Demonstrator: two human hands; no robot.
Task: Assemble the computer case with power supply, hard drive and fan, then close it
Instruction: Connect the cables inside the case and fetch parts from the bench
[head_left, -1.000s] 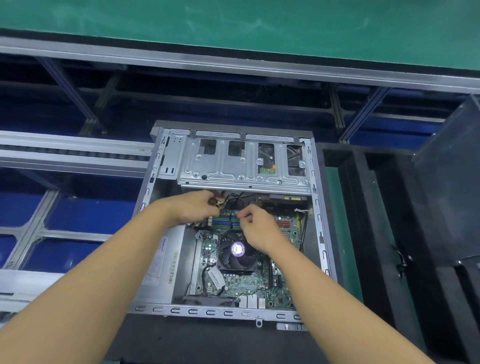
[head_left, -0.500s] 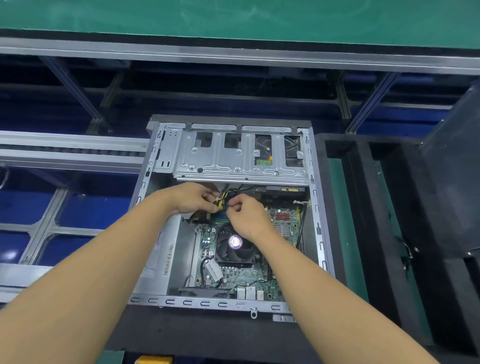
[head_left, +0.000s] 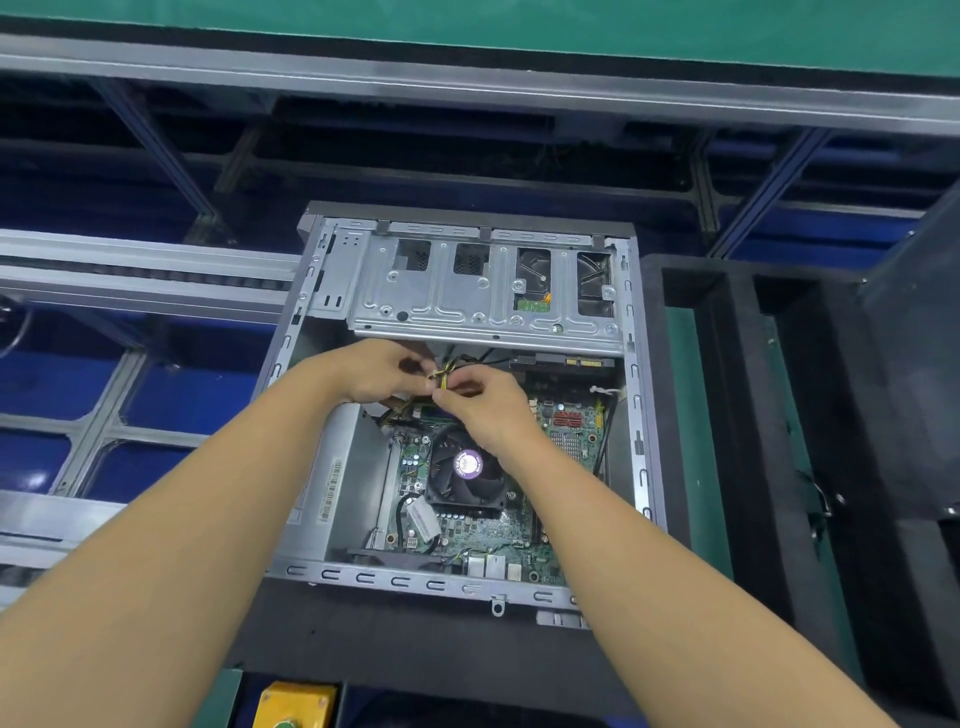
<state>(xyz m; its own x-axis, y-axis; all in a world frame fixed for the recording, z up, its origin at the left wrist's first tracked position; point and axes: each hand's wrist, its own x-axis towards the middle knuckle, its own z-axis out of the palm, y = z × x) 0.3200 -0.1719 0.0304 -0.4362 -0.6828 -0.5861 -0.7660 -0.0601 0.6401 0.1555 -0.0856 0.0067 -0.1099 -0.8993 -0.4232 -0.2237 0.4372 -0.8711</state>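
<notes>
Head view: my left hand (head_left: 379, 371) is curled, pinching the yellow-and-black cable bundle (head_left: 443, 375) from its left. My right hand (head_left: 483, 410) pinches it from the right, so the wires lie between my fingertips, both hands equally near, running away toward the drive cage (head_left: 483, 306). The power supply (head_left: 345, 467) sits below-left of my fingers and the CPU fan (head_left: 462, 475) below-right.

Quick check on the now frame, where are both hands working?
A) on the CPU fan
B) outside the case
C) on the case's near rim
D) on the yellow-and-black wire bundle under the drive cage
D: the left hand and right hand meet and pinch the wire bundle just below the drive cage, above the CPU fan, which neither hand touches.
</notes>
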